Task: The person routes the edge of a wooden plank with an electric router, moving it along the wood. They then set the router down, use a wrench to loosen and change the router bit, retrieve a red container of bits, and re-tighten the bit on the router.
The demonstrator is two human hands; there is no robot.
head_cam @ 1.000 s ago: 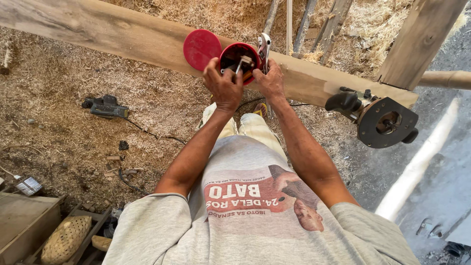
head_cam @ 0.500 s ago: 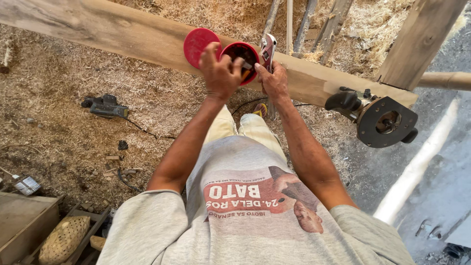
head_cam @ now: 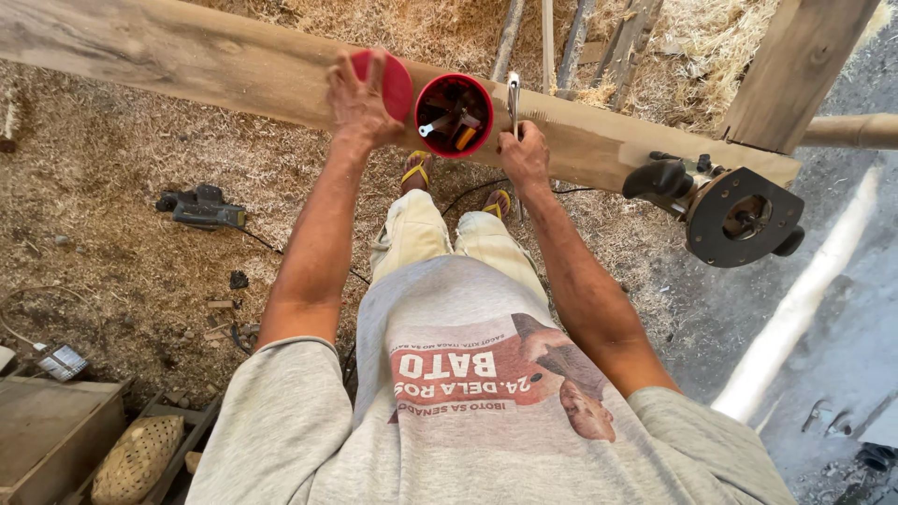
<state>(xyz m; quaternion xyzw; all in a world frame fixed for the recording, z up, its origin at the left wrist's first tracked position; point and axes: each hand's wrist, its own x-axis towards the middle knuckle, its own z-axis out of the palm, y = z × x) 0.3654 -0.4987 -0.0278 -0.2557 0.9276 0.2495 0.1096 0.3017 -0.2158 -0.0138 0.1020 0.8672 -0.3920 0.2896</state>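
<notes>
A round red container (head_cam: 454,114) stands open on a long wooden beam (head_cam: 187,56), with metal bits and a yellow-handled piece inside. Just left of it lies its flat red lid (head_cam: 395,82). My left hand (head_cam: 360,101) is spread over the lid with the fingers apart and touches it. My right hand (head_cam: 524,154) rests on the beam to the right of the container and grips a slim metal tool (head_cam: 513,95) that points upward. My legs and yellow sandals show below the beam.
A black power router (head_cam: 739,215) sits at the beam's right end beside a wooden post (head_cam: 795,65). A dark power tool (head_cam: 201,208) with a cord lies on the sawdust floor at left. A wicker basket (head_cam: 140,458) and wooden box (head_cam: 47,421) stand bottom left.
My left hand has come out of the red container and moved left onto the lid. My right hand has stayed on the beam with the metal tool.
</notes>
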